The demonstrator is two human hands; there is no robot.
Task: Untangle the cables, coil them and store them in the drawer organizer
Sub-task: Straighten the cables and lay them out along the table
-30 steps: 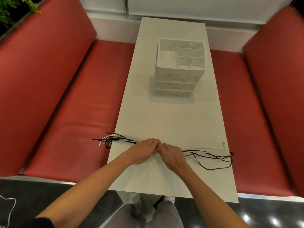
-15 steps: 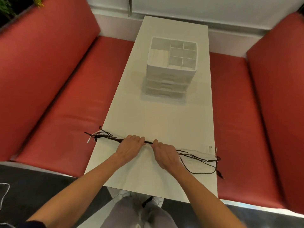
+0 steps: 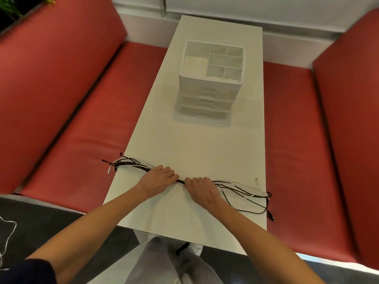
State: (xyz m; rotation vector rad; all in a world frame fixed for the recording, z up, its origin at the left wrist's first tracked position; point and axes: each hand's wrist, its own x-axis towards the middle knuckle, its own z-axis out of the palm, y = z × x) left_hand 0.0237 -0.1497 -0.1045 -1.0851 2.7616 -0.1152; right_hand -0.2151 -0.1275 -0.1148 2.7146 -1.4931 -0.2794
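A tangled bundle of black and white cables (image 3: 131, 165) lies across the near part of the white table (image 3: 196, 144). My left hand (image 3: 158, 178) grips the bundle left of its middle. My right hand (image 3: 202, 189) grips it just to the right, a short black stretch showing between the two fists. Loose ends fan out past the table's left edge and loop over its right edge (image 3: 254, 198). The white drawer organizer (image 3: 211, 78) stands farther back on the table, its top tray split into several compartments, its drawers closed.
Red padded benches (image 3: 86, 124) flank the table on both sides. A white cord (image 3: 8, 232) lies on the dark floor at the left. My legs show under the near table edge.
My hands have slid a little apart along the bundle, exposing a short stretch of cable between them. The camera view shifted, so the table sits more to the right.
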